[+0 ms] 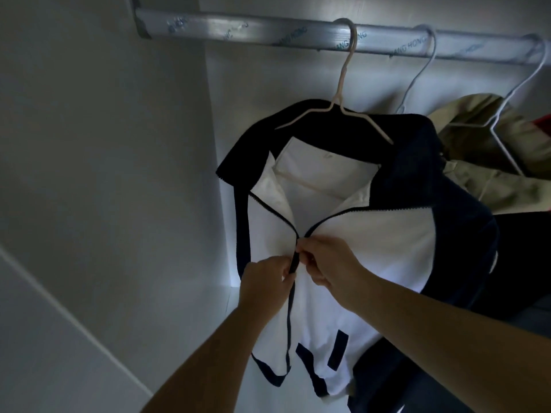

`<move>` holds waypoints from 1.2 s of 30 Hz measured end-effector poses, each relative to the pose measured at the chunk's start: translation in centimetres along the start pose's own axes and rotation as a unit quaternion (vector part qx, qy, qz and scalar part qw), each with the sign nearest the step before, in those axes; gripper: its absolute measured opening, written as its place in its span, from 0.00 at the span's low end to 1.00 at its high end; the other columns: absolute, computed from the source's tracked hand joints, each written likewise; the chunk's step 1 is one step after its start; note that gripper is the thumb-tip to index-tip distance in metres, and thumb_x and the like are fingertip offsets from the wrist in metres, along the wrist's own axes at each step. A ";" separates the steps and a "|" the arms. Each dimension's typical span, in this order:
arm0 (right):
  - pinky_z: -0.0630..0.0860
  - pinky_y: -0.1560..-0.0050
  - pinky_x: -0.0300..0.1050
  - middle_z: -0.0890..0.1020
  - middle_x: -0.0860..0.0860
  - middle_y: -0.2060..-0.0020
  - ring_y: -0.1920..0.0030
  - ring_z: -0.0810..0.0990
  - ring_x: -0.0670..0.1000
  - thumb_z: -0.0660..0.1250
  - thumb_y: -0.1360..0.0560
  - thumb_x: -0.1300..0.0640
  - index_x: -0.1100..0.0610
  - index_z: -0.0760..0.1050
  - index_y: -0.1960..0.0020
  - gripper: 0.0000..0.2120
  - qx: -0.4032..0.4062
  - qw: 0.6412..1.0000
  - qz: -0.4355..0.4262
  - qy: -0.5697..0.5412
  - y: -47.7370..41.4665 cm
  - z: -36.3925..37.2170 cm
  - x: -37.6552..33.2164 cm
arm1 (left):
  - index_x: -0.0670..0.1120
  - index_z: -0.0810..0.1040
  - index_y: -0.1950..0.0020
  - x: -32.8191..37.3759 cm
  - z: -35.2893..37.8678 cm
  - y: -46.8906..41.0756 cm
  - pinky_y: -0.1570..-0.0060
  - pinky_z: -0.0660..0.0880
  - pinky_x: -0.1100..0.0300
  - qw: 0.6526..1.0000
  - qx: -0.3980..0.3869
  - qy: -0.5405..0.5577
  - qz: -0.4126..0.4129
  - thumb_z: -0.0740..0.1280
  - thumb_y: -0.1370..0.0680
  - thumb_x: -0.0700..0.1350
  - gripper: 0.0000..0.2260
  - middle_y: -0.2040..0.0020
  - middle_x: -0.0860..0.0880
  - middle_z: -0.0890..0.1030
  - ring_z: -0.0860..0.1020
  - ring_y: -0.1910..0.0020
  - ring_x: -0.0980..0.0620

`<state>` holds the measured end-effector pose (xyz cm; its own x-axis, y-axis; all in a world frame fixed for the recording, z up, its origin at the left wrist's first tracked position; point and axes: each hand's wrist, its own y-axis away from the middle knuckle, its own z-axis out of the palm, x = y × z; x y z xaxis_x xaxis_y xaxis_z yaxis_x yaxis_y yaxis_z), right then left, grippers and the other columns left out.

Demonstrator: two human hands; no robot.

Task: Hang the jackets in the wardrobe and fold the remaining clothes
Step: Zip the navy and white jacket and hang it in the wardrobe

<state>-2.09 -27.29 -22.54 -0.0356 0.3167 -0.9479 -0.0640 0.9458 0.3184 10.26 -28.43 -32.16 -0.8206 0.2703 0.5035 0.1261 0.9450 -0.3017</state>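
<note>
Conceivably, if the left hand (268, 277), pinching the front edge beside the dark zip (294, 263), lets the cloth slacken, the right hand (328, 260), pinching at the slider, could snag white lining, and a hard tug might tip the slim beige hanger (338, 98) on the grey metal rail (238, 28). The white-and-navy zip jacket (372, 234) hangs there just beyond both hands, its front panels touching them, a khaki jacket (483, 165) crowding its right.
</note>
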 end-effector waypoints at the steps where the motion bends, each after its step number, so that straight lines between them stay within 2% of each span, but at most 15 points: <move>1: 0.58 0.81 0.35 0.71 0.53 0.74 0.81 0.62 0.44 0.59 0.21 0.63 0.61 0.73 0.64 0.13 0.010 1.000 -0.015 -0.021 0.1 0.1 -0.6 | 0.50 0.78 0.56 -0.3 -0.1 0.1 0.59 0.70 0.66 1.000 -0.007 -0.011 0.003 0.64 0.21 0.53 0.09 0.60 0.54 0.82 0.80 0.63 0.56; 5: 0.59 0.81 0.34 0.73 0.52 0.73 0.81 0.64 0.43 0.59 0.21 0.63 0.60 0.74 0.63 0.13 0.030 0.995 -0.057 -0.078 0.7 0.5 -3.0 | 0.52 0.78 0.53 -0.7 -0.1 0.6 0.51 0.73 0.63 0.998 -0.027 -0.055 -0.011 0.64 0.21 0.54 0.08 0.59 0.55 0.82 0.80 0.61 0.56; 10: 0.59 0.81 0.34 0.75 0.52 0.73 0.82 0.64 0.43 0.60 0.22 0.65 0.61 0.74 0.61 0.10 0.059 0.989 -0.078 -0.112 1.8 0.9 -4.6 | 0.52 0.75 0.56 -0.7 0.4 1.1 0.50 0.74 0.62 0.997 -0.042 -0.051 -0.044 0.63 0.21 0.54 0.08 0.59 0.54 0.82 0.80 0.60 0.56; 13: 0.60 0.80 0.34 0.78 0.50 0.75 0.82 0.64 0.44 0.60 0.21 0.65 0.62 0.74 0.61 0.11 0.066 0.985 -0.112 -0.110 2.7 1.4 -5.0 | 0.53 0.72 0.58 -0.6 0.6 0.9 0.50 0.71 0.63 0.996 -0.045 -0.060 -0.050 0.62 0.21 0.54 0.08 0.58 0.54 0.82 0.80 0.59 0.56; 18: 0.63 0.79 0.34 0.80 0.48 0.73 0.80 0.67 0.44 0.59 0.19 0.62 0.59 0.76 0.60 0.12 0.069 0.968 -0.208 -0.123 3.1 1.2 -9.7 | 0.53 0.76 0.46 -1.3 0.3 0.6 0.56 0.62 0.60 0.988 -0.074 -0.123 -0.051 0.60 0.19 0.52 0.08 0.51 0.55 0.82 0.79 0.51 0.54; 22: 0.66 0.78 0.34 0.81 0.48 0.72 0.79 0.70 0.44 0.60 0.19 0.61 0.59 0.77 0.58 0.11 0.052 0.975 -0.198 -0.085 3.4 1.3 -10.8 | 0.51 0.76 0.47 -1.6 -0.2 -0.1 0.56 0.63 0.60 0.983 -0.090 -0.138 -0.075 0.60 0.19 0.51 0.07 0.52 0.54 0.81 0.78 0.52 0.54; 25: 0.69 0.77 0.36 0.81 0.50 0.69 0.78 0.72 0.45 0.60 0.19 0.60 0.59 0.78 0.55 0.10 0.018 0.983 -0.178 -0.046 3.7 1.0 -10.6 | 0.51 0.75 0.48 -1.2 -0.9 -0.6 0.51 0.68 0.58 0.981 -0.107 -0.137 -0.083 0.60 0.20 0.50 0.06 0.52 0.53 0.81 0.79 0.52 0.52; 27: 0.71 0.76 0.37 0.82 0.51 0.67 0.77 0.75 0.46 0.60 0.19 0.58 0.59 0.78 0.54 0.10 -0.010 0.987 -0.162 0.009 3.8 0.2 -10.9 | 0.49 0.75 0.49 -0.8 -1.7 -1.2 0.48 0.72 0.56 0.983 -0.113 -0.118 -0.087 0.61 0.20 0.50 0.07 0.52 0.51 0.81 0.79 0.53 0.51; 29: 0.72 0.74 0.35 0.82 0.49 0.67 0.74 0.77 0.45 0.60 0.19 0.58 0.57 0.79 0.55 0.10 -0.019 0.978 -0.187 0.090 4.1 -1.3 -10.9 | 0.49 0.75 0.47 0.0 -3.2 -1.6 0.49 0.74 0.56 0.987 -0.113 -0.062 -0.099 0.62 0.21 0.50 0.07 0.51 0.52 0.80 0.79 0.53 0.52; 32: 0.73 0.62 0.27 0.82 0.44 0.62 0.63 0.79 0.38 0.62 0.21 0.59 0.51 0.78 0.54 0.08 0.098 0.915 -0.302 0.249 5.4 -5.3 -10.2 | 0.49 0.76 0.48 3.2 -6.8 -2.4 0.52 0.77 0.56 0.990 -0.085 0.056 -0.093 0.63 0.22 0.47 0.05 0.52 0.53 0.80 0.78 0.54 0.54; 33: 0.73 0.58 0.27 0.81 0.42 0.59 0.59 0.79 0.38 0.63 0.21 0.59 0.49 0.77 0.52 0.07 0.141 0.905 -0.307 0.259 6.0 -7.0 -9.9 | 0.49 0.76 0.50 4.8 -8.3 -2.8 0.53 0.78 0.55 0.992 -0.062 0.084 -0.074 0.63 0.22 0.45 0.04 0.54 0.53 0.80 0.79 0.55 0.53; 34: 0.73 0.57 0.29 0.80 0.43 0.57 0.58 0.79 0.40 0.63 0.21 0.60 0.50 0.76 0.50 0.06 0.169 0.910 -0.289 0.246 6.6 -8.3 -9.5 | 0.48 0.77 0.52 6.5 -9.9 -3.4 0.55 0.78 0.54 0.993 -0.030 0.106 -0.044 0.63 0.22 0.43 0.03 0.56 0.51 0.80 0.79 0.57 0.52; 36: 0.72 0.61 0.31 0.78 0.45 0.61 0.63 0.77 0.42 0.60 0.20 0.65 0.56 0.74 0.51 0.06 0.177 0.942 -0.220 0.179 6.8 -10.3 -8.5 | 0.44 0.78 0.55 9.9 -13.0 -5.0 0.58 0.77 0.52 0.988 0.049 0.143 0.032 0.65 0.23 0.40 0.03 0.58 0.47 0.80 0.78 0.59 0.49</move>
<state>-12.50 -24.26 -12.20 -0.4214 -0.0961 -0.9018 0.1843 0.9646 -0.1889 8.72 -28.08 -15.15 -0.6193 0.3838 0.6849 0.1074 0.9056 -0.4104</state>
